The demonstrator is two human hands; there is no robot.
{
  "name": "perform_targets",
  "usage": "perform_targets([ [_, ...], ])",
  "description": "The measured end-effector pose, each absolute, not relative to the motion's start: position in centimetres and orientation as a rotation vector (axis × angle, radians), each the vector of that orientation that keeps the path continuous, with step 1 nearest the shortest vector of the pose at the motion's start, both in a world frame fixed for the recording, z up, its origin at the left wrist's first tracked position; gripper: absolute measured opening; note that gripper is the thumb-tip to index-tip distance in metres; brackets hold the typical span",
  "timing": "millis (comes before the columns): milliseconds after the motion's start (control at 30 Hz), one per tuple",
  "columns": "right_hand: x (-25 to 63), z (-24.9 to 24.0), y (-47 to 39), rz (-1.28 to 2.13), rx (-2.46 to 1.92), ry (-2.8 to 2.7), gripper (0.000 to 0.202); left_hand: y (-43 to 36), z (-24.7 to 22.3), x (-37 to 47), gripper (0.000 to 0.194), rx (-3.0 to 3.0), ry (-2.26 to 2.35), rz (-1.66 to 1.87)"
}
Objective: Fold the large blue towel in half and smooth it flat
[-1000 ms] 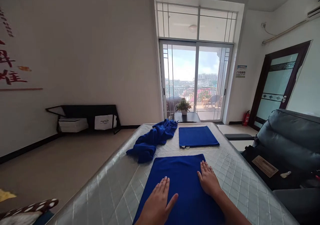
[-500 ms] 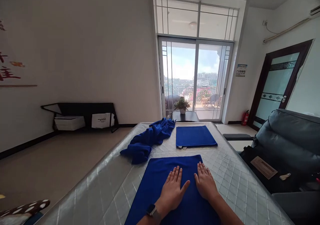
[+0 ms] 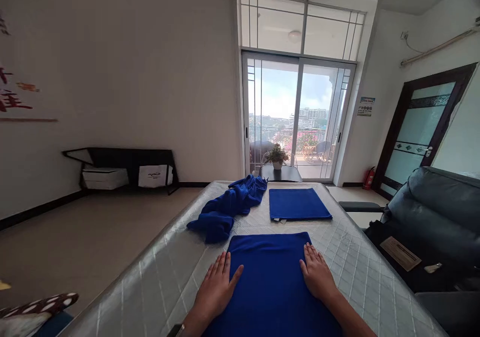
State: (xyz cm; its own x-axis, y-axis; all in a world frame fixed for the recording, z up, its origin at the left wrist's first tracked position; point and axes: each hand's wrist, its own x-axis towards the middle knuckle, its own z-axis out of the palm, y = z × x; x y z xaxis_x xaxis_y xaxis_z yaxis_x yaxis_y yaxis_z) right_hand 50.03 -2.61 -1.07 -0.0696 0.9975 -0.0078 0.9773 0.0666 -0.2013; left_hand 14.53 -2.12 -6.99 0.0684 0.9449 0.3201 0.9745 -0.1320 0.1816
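A blue cloth (image 3: 272,282) lies spread flat on the silvery quilted surface (image 3: 360,267), close in front of me. My left hand (image 3: 217,284) rests flat at its left edge, fingers extended and thumb on the fabric. At the right edge my right hand (image 3: 317,272) also lies flat, fingers stretched forward. Neither hand grips anything. Farther back is a folded blue cloth (image 3: 299,204) with small white tags at its near edge. Left of it, a crumpled blue cloth (image 3: 232,204) lies in a loose heap.
Beyond the surface's far end stands a small dark table (image 3: 287,173) with a potted plant (image 3: 277,157). A dark leather armchair (image 3: 442,202) borders the right side. A black rack (image 3: 131,159) holding white boxes stands by the left wall.
My left hand has moved left, from the middle of the near cloth to its left edge. My right hand stays near the right edge. The view has shifted slightly.
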Motion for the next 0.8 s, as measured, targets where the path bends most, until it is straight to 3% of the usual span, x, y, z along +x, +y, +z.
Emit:
perform_targets([
  [233,49.6,0.9,0.6,0.170,-2.022,-2.249,0.072,-1.9,-6.1,14.7,0.096,-2.321,-2.166,-0.387],
  [433,49.6,-0.3,3.0,0.191,-2.035,-2.159,0.071,-2.2,-5.8,13.9,0.077,-2.407,-2.038,-0.446],
  [633,50.0,-1.6,3.4,0.181,-2.013,-2.150,0.070,-2.6,-3.9,15.0,0.090,-2.294,-2.212,-0.605],
  [800,50.2,-1.9,3.6,0.181,-1.997,-2.136,0.070,-4.1,-2.9,20.1,0.075,-2.613,-1.926,-0.646],
])
